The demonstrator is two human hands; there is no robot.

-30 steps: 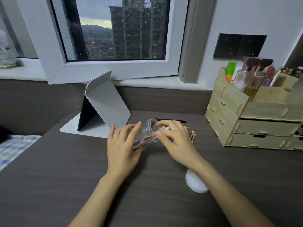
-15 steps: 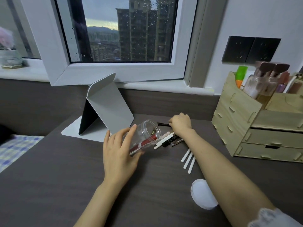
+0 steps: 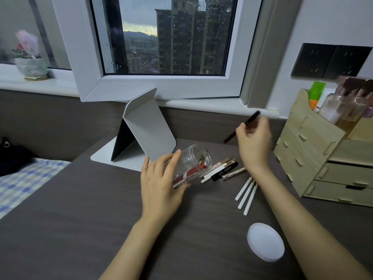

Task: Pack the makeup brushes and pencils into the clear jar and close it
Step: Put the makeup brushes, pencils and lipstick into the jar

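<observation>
A: How is the clear jar (image 3: 189, 164) expected to handle, and where is it?

B: It is tipped on its side on the bench (image 3: 80, 229), mouth turned toward the loose items. It is judged light, stiff and smooth-walled, so it could roll or slip; it is steadied at its closed end by the left hand (image 3: 161, 184), fingers spread and curved around the wall. A red-banded stick already lies inside.

A: And the white lid (image 3: 265, 241)?

B: It lies flat, well apart from the jar on the near side. It is best taken by its rim.

A: The loose pieces?

B: A cluster of pencils and tubes (image 3: 222, 169) lies just beside the jar's mouth, three white sticks (image 3: 247, 195) a little further out. All are judged thin, stiff and light.

A: The smallest?

B: A black pencil (image 3: 251, 120) is pinched mid-shaft in the right hand (image 3: 253, 142), raised above the jar's mouth side; motion blur hides the exact fingers.
</observation>
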